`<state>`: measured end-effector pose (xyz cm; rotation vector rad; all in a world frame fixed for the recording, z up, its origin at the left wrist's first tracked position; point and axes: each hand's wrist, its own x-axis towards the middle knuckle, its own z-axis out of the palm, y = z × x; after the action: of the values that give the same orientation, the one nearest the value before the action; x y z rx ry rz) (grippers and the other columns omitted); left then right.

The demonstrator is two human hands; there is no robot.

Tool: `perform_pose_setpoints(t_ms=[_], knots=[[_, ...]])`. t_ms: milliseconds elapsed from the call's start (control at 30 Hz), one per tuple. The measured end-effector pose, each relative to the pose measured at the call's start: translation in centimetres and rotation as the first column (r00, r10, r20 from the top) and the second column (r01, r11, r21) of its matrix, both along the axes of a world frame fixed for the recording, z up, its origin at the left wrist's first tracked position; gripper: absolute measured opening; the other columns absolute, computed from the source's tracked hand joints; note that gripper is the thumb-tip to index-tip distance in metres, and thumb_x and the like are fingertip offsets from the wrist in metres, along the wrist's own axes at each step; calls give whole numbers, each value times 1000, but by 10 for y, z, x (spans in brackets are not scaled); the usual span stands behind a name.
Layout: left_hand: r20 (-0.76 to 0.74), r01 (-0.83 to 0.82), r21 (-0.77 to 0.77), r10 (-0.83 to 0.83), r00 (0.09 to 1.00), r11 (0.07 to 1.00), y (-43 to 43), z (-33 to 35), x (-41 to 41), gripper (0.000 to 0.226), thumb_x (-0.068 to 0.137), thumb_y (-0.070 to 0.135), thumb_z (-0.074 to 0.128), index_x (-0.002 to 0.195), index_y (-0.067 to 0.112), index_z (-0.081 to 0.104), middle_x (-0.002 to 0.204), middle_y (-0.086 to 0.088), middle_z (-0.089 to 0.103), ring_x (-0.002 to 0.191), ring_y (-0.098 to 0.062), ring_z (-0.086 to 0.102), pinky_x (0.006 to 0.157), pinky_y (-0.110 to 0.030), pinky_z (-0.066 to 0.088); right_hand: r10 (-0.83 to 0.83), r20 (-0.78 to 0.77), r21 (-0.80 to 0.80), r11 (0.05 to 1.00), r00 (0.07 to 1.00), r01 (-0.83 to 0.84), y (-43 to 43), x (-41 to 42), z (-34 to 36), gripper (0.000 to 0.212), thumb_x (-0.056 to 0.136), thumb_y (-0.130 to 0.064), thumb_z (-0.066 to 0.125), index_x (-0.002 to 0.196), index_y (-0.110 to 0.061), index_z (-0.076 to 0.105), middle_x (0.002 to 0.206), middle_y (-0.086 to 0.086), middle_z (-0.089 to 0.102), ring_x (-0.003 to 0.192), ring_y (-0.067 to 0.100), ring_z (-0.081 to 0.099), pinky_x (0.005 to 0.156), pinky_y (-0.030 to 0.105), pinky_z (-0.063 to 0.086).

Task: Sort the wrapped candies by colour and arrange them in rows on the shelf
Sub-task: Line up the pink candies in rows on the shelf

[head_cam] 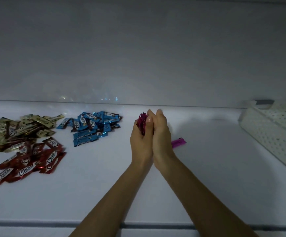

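My left hand and my right hand are pressed together mid-shelf, gripping a bunch of magenta candies whose ends stick up between the palms. One magenta candy lies on the white shelf just right of my right wrist. At the left are three loose piles: gold candies at the far left, blue candies to their right, and red candies in front.
A white perforated plastic basket sits at the right end of the shelf. The white back wall rises behind the shelf. The shelf's front edge runs along the bottom.
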<state>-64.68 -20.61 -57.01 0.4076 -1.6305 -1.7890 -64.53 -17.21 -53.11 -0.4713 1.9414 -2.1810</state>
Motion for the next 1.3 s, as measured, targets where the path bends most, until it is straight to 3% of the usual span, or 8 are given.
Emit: perform_pose_setpoints(t_ms=[67, 233, 367, 567, 767, 1000, 1133, 1300], knots=[[13, -7, -40, 8, 1000, 999, -5, 2, -2, 20, 97, 37, 54, 103, 21, 63, 90, 8, 70, 86, -8, 68, 76, -32, 54, 231, 96, -34, 973, 968, -229, 14, -9, 5, 64, 82, -79, 30, 121, -34, 53, 110, -10, 53, 132, 9, 39, 116, 34, 25], [105, -5, -98, 16, 994, 995, -28, 4, 1, 24, 99, 22, 50, 84, 7, 61, 57, 4, 54, 47, -5, 48, 50, -22, 40, 258, -164, 340, 921, 952, -191, 67, -62, -1, 22, 96, -21, 53, 115, -18, 65, 115, -5, 66, 100, 0, 61, 88, 16, 41], [116, 62, 153, -80, 990, 986, -33, 8, 5, 21, 101, 21, 46, 98, 10, 63, 62, 3, 59, 41, -4, 45, 40, -16, 36, 478, -252, 841, 538, 842, -54, 114, -100, -30, 31, 86, -18, 68, 117, -18, 65, 112, -9, 58, 105, 5, 53, 86, 13, 33], [170, 74, 23, -77, 983, 997, -31, 4, 8, 20, 100, 25, 46, 102, 15, 64, 76, 4, 68, 45, 0, 50, 45, -14, 41, 357, -482, 762, 622, 800, 182, 91, -109, -41, 17, 92, -19, 57, 88, -13, 71, 83, 5, 63, 82, 23, 57, 73, 33, 40], [161, 38, 20, -40, 986, 999, -31, 2, 6, 19, 99, 24, 47, 97, 16, 64, 73, 1, 64, 45, 3, 51, 44, -12, 40, 103, -434, 591, 782, 895, 197, 85, -111, -55, 12, 89, -21, 61, 91, -17, 72, 91, -2, 68, 82, 11, 58, 67, 11, 38], [162, 50, -30, -44, 986, 998, -28, 4, 8, 19, 99, 23, 47, 88, 20, 63, 76, -1, 65, 44, 2, 49, 43, -14, 40, 29, -564, 471, 832, 826, 292, 95, -107, -55, 29, 88, -5, 44, 96, -16, 69, 105, -1, 67, 96, 15, 57, 80, 18, 41], [172, 53, -38, -45, 984, 998, -28, 4, 9, 18, 99, 25, 47, 91, 23, 63, 79, -2, 65, 46, 3, 50, 45, -14, 41, 404, -591, 723, 650, 698, 235, 100, -96, -51, 39, 80, -19, 39, 99, -22, 73, 105, 0, 68, 98, 22, 57, 84, 33, 44], [161, 53, -28, -48, 986, 998, -26, 5, 10, 20, 100, 23, 47, 89, 20, 63, 75, -2, 63, 45, 1, 48, 44, -14, 40, 384, -637, 754, 493, 669, 435, 102, -93, -47, 39, 93, -42, 49, 124, -23, 62, 103, 5, 62, 101, 25, 52, 85, 34, 39]])
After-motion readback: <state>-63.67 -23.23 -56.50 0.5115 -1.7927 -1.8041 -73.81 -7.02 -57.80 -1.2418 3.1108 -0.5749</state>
